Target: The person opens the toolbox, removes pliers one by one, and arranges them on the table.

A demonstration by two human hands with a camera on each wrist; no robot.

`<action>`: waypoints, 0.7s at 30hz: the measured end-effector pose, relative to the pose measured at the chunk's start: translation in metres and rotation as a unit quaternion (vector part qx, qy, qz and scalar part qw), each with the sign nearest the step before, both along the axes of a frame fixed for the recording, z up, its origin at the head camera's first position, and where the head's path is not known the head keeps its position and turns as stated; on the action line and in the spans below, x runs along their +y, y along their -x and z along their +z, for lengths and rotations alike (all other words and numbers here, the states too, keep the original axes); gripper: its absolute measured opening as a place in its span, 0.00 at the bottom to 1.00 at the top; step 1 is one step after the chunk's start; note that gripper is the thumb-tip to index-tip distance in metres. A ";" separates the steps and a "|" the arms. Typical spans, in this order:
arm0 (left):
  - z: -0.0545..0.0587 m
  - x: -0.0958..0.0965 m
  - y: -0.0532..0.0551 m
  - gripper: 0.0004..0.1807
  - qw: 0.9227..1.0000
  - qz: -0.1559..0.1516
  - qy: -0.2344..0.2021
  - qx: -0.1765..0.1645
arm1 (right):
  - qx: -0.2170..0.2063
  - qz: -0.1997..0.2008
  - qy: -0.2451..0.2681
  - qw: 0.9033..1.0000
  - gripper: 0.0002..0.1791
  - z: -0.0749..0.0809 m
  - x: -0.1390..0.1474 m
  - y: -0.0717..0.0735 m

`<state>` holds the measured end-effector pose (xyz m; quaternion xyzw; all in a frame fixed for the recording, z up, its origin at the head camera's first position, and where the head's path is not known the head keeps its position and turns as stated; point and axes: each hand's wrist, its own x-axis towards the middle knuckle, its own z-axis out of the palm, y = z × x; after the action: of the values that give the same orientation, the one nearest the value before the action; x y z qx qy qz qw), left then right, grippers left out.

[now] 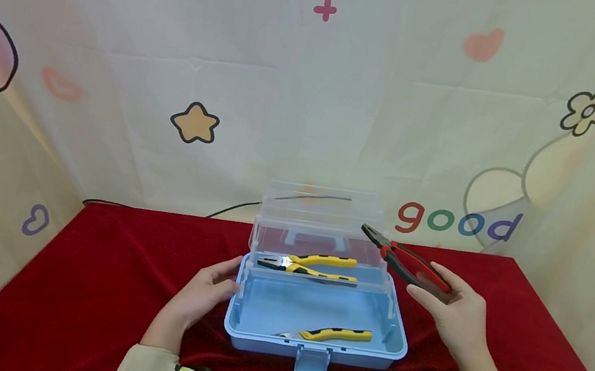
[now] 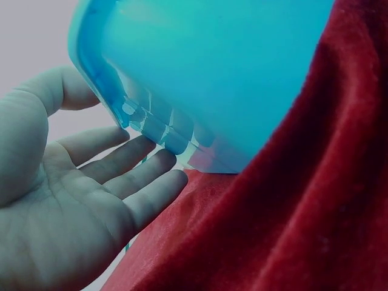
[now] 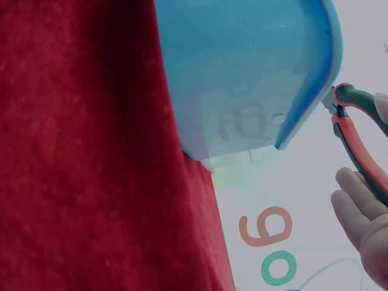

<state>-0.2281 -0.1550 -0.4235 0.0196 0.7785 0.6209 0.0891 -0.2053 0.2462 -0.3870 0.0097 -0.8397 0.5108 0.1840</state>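
A light-blue toolbox (image 1: 314, 346) stands on the red cloth with its clear lid (image 1: 322, 215) raised at the back. Over its right rear corner, my right hand (image 1: 458, 311) holds red-and-black pliers (image 1: 408, 261) by the handles, jaws pointing up and left. My left hand (image 1: 207, 291) is at the box's left side, its fingers stretched out along the wall and the thumb near the rim. Yellow-and-black pliers (image 1: 323, 260) lie at the back of the box, seen by the clear plastic. Along the inside front lies a yellow-and-black handled tool (image 1: 338, 335) with a metal tip.
Red velvet cloth (image 1: 101, 284) covers the table. A printed curtain (image 1: 242, 21) hangs behind its far edge. One thin dark cable (image 1: 236, 205) runs along the back behind the lid. The box's blue latch (image 1: 312, 364) hangs down in front.
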 end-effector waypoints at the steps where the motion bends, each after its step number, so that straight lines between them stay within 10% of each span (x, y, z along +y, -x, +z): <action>1: 0.000 0.000 0.000 0.32 1.000 0.000 0.000 0.000 | 0.002 -0.002 -0.002 1.000 0.34 0.000 0.001 -0.001; 21: 0.002 0.000 -0.001 0.32 1.000 0.000 0.006 -0.008 | 0.002 -0.050 -0.020 0.999 0.34 0.001 0.020 -0.012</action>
<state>-0.2271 -0.1554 -0.4211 0.0145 0.7814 0.6166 0.0954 -0.1930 0.2664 -0.3858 -0.0278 -0.8486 0.4842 0.2113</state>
